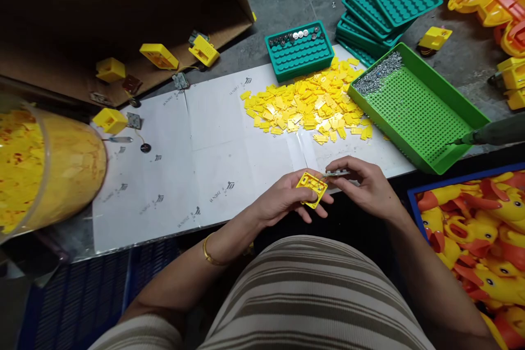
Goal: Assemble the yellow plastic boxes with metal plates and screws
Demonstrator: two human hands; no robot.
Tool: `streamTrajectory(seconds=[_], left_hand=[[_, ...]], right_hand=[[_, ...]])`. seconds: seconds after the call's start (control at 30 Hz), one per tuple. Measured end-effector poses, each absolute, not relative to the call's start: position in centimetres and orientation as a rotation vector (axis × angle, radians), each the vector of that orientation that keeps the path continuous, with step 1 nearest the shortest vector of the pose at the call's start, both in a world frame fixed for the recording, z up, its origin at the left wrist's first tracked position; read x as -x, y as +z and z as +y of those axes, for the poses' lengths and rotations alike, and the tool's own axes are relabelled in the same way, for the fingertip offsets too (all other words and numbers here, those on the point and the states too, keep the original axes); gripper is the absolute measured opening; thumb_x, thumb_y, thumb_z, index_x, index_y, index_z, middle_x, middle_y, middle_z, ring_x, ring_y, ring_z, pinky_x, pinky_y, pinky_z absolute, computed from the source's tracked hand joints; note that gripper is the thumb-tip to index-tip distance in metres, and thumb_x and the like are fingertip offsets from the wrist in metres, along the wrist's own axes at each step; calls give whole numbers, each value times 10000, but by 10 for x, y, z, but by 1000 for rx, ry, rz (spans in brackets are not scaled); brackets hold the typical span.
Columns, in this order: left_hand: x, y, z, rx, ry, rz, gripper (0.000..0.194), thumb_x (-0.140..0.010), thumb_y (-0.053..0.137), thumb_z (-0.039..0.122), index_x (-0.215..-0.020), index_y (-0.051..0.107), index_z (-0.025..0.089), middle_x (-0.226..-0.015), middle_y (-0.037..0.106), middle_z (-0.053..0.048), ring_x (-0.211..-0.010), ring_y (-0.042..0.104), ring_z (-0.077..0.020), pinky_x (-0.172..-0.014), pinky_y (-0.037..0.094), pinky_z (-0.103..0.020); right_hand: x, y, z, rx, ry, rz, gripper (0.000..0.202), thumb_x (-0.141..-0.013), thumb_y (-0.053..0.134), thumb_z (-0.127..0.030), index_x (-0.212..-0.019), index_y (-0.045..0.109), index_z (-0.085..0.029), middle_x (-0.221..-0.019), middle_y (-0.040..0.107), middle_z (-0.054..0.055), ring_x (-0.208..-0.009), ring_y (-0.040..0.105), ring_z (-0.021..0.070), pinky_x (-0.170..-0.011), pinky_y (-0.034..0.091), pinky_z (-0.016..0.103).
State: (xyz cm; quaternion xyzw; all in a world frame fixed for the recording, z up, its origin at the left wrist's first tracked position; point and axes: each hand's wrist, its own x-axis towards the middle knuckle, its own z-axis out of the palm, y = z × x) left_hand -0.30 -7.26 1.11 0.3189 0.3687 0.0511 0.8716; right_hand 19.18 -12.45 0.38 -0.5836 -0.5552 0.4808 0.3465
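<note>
My left hand (pixel 289 197) holds a small yellow plastic housing (pixel 311 190), its thumb laid across the hollow side. Thin wires run from the housing to a small grey circuit board (pixel 337 173), pinched between the thumb and fingers of my right hand (pixel 363 183). The board is just right of the housing's upper edge. Both hands are over the front edge of the white-covered table (pixel 213 147). Beyond them lies a wide heap of flat yellow pieces (pixel 303 106).
A green tray (pixel 426 104) holds screws, with a dark screwdriver (pixel 492 134) over its right side. Behind the heap stands a teal tray (pixel 301 57) near stacked trays (pixel 377 11). Yellow housings with boards (pixel 110 120) and a bucket (pixel 74 164) are left; a toy-filled crate (pixel 414 208) is right.
</note>
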Motion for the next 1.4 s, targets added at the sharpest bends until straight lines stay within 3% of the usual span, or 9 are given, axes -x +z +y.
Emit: streamTrajectory(seconds=[0.27, 0.43, 0.5, 0.63, 0.77, 0.97, 1.2, 1.3, 1.4], left_hand=[[4, 19, -72, -1202, 122, 976, 302, -807, 541, 234, -1106, 497, 218, -800, 662, 2, -461, 531, -54, -459, 444, -169], [2, 19, -71, -1114, 109, 885, 234, -785, 581, 264, -1004, 514, 214, -771, 665, -12, -640, 603, -122, -461, 467, -171], [2, 20, -69, -1076, 46, 823, 204, -783, 596, 270, -962, 523, 201, -737, 663, -12, -599, 600, -114, -454, 461, -170], [4, 20, -63, -973, -43, 705, 217, -828, 581, 347, -953, 519, 181, -762, 685, -42, -498, 602, -91, -415, 400, -147], [4, 20, -59, -931, -42, 644, 235, -816, 609, 346, -962, 512, 189, -901, 697, -55, -535, 638, -102, -407, 408, -144], [4, 21, -58, -925, -117, 569, 244, -837, 578, 343, -1015, 532, 182, -828, 707, -62, -430, 567, -72, -357, 358, -137], [4, 22, -61, -1139, -53, 683, 261, -853, 544, 365, -1043, 571, 188, -848, 636, -33, -567, 518, -77, -392, 426, -134], [4, 21, -62, -1207, -27, 719, 278, -849, 541, 380, -1053, 579, 194, -789, 562, -2, -598, 502, -87, -400, 448, -143], [5, 19, -62, -1255, 17, 755, 297, -847, 538, 398, -1068, 575, 203, -791, 526, 10, -615, 506, -89, -410, 461, -154]], right_hand=[[-206, 25, -116, 1632, 949, -1793, 200, -850, 611, -313, -1007, 703, -230, -856, 671, 38, -706, 601, 134, -627, 471, 247], [-202, 29, -112, 1598, 1373, -1401, 218, -809, 591, -308, -961, 683, -182, -698, 679, 13, -535, 593, 118, -512, 480, 229], [-202, 32, -110, 1523, 1499, -1227, 212, -774, 595, -291, -925, 682, -172, -676, 674, 11, -519, 608, 123, -503, 503, 233], [-206, 35, -108, 1419, 1571, -1161, 200, -756, 631, -303, -909, 694, -191, -834, 692, 21, -526, 607, 108, -538, 533, 254], [-205, 30, -107, 1377, 1559, -1126, 169, -755, 688, -336, -818, 659, -182, -770, 643, 12, -587, 579, 98, -521, 502, 208], [-204, 23, -103, 1390, 1596, -1171, 441, -726, 728, -354, -1116, 585, -203, -812, 613, 3, -701, 585, 120, -620, 507, 235], [-212, 26, -104, 1568, 1376, -1591, 208, -811, 643, -310, -969, 577, -193, -596, 481, -58, -526, 451, 71, -475, 369, 174], [-210, 30, -106, 1507, 1588, -1377, 199, -834, 592, -300, -969, 481, -205, -663, 555, -54, -480, 537, 69, -433, 415, 163], [-204, 32, -107, 1420, 1678, -1183, 179, -822, 597, -299, -909, 477, -199, -793, 611, -10, -637, 669, 134, -473, 512, 193]])
